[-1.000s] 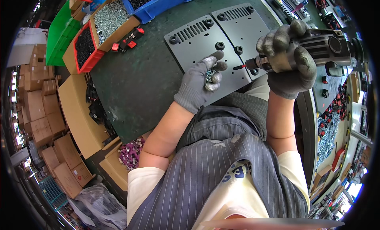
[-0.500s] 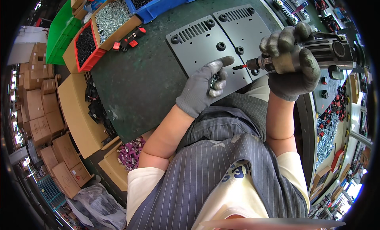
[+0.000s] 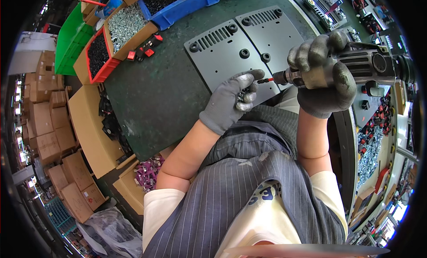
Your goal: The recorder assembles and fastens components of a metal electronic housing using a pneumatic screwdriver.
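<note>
In a grey work glove, my right hand (image 3: 322, 76) grips a power screwdriver (image 3: 362, 64) held sideways, its red-banded bit (image 3: 265, 80) pointing left. The tip of that bit meets the fingertips of my gloved left hand (image 3: 231, 96). Curled fingers of the left hand hold several small metal screws (image 3: 241, 96) against the palm. Beneath both hands lie two grey metal plates (image 3: 218, 58), side by side, with slots along their far edges. Black round rubber feet (image 3: 244, 53) sit on the plates. Fingers and tool cover the plates' near right part.
Along the far left of the dark green table (image 3: 142, 98) stand a blue bin (image 3: 171, 13) of black parts, a cardboard box of screws (image 3: 126, 27) and a red bin (image 3: 101, 62). Small black-and-red parts (image 3: 147, 48) lie near them. Cartons (image 3: 49, 133) are stacked at left.
The screwdriver bit has moved slightly down and left, and the left fingertips have closed in to meet it. The left index finger, stretched out before, is now bent toward the thumb.
</note>
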Tool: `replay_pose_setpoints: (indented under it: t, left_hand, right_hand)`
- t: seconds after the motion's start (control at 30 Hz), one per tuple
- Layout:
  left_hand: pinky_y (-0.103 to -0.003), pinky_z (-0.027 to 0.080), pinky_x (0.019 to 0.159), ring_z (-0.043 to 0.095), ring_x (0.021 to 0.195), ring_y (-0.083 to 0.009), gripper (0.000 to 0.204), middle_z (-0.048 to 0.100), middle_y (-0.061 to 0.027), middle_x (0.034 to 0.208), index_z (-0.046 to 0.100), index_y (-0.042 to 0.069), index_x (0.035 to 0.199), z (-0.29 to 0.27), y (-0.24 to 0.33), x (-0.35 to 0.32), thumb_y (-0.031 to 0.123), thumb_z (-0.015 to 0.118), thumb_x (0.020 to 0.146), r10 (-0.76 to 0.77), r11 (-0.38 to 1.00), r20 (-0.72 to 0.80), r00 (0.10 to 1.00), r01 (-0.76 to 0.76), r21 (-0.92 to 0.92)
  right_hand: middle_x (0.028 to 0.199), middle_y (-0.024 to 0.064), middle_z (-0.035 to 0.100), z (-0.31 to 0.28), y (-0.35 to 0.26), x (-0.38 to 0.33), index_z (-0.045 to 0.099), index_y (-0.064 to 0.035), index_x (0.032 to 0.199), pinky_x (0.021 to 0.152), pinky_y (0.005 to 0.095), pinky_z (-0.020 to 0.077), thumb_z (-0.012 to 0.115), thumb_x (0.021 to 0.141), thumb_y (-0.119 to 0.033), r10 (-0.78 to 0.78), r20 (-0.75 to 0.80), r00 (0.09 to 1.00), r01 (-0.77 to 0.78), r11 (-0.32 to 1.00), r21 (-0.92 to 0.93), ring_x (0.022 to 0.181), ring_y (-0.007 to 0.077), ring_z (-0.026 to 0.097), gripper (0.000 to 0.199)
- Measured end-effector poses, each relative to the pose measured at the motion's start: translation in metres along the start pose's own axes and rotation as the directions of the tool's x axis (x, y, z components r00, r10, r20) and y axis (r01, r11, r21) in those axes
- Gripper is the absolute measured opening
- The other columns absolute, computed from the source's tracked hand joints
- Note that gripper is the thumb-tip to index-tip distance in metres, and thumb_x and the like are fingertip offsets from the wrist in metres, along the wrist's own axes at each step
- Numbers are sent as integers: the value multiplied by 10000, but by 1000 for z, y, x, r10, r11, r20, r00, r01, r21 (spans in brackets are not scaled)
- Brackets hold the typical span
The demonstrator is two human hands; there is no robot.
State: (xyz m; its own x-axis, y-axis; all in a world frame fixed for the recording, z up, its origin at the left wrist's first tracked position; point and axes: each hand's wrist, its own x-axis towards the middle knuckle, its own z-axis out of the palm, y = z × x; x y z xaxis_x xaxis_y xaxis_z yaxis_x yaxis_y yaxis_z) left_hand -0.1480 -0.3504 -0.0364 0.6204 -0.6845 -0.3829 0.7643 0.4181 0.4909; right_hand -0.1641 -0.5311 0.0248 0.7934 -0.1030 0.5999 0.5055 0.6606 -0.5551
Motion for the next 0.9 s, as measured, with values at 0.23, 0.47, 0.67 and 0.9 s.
replay_pose_setpoints:
  t: [0.23, 0.47, 0.67, 0.9]
  left_hand:
    - [-140, 336, 386, 438, 603, -90, 288, 522, -58, 828, 469, -41, 1148, 1, -5, 2, 146, 452, 930, -64, 977, 139, 988, 91, -195]
    - [-129, 322, 373, 383, 551, -59, 278, 461, -28, 746, 488, -24, 1129, 4, -11, 8, 163, 447, 928, -140, 950, 273, 952, 207, -233]
    - [-133, 317, 357, 362, 498, -57, 265, 423, 1, 652, 514, -20, 1115, 21, -14, 11, 147, 446, 920, -163, 937, 268, 949, 234, -258]
    - [-142, 334, 338, 394, 512, -62, 260, 445, -16, 662, 510, -35, 1104, 26, -18, 20, 136, 447, 918, -161, 919, 305, 938, 255, -299]
  right_hand:
    - [886, 96, 559, -2, -3, -3, 427, -99, 1197, 704, 413, 469, 548, 794, -185, -29, -33, 999, 28, 999, -16, 746, 233, 571, 430]
    - [856, 96, 563, -8, -10, -11, 432, -98, 1180, 693, 405, 475, 536, 801, -183, -34, 27, 999, 32, 998, 55, 713, 220, 572, 401]
    - [899, 85, 574, -22, -16, -19, 445, -91, 1170, 741, 395, 438, 517, 814, -248, -41, -166, 985, 74, 978, 193, 764, 208, 553, 396]
    - [806, 29, 461, -16, -34, -20, 463, -53, 1093, 626, 302, 338, 538, 782, -293, -205, -294, 933, 211, 977, -12, 676, 137, 430, 400]
